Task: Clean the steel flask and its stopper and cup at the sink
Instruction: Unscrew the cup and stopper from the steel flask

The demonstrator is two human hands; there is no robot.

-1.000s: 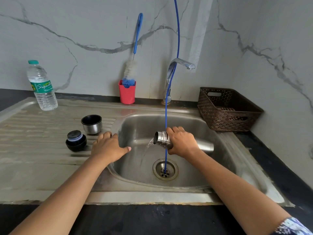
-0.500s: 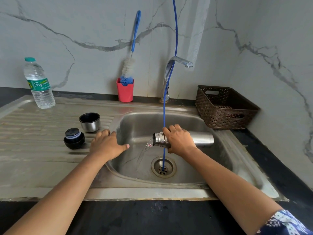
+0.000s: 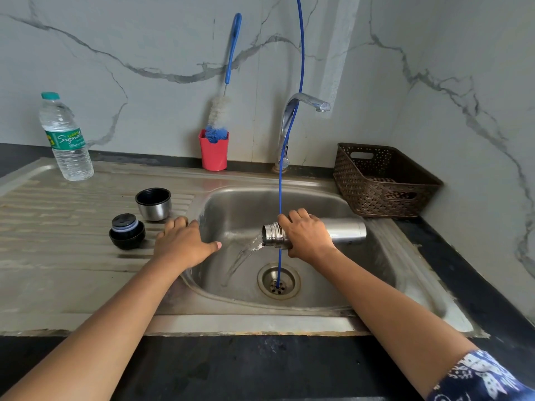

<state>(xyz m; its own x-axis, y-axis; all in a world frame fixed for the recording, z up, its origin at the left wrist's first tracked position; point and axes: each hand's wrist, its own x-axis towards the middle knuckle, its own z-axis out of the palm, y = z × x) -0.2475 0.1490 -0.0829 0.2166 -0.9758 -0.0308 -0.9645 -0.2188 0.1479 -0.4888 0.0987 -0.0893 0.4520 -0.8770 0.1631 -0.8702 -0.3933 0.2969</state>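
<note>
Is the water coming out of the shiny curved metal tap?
No, nothing runs from the shiny curved metal tap; the water pours from the mouth of the silver steel flask gripped by the right hand.

Grey-veined marble walls (image 3: 144, 53) meet in a corner — black countertop (image 3: 463, 270) below, soft even light.

A steel sink unit (image 3: 58, 285) with a ribbed drainboard sits in a black countertop (image 3: 260, 366). Left of its basin (image 3: 318, 204) stand the steel cup (image 3: 153, 204) and, slightly further left, the black stopper (image 3: 127, 231); far left, a plastic water bottle (image 3: 67, 140). Behind the basin stands a red holder (image 3: 214, 153); to the basin's right rear, a brown woven basket (image 3: 382, 180). The left hand (image 3: 182, 244) rests on the basin's left rim.
</note>
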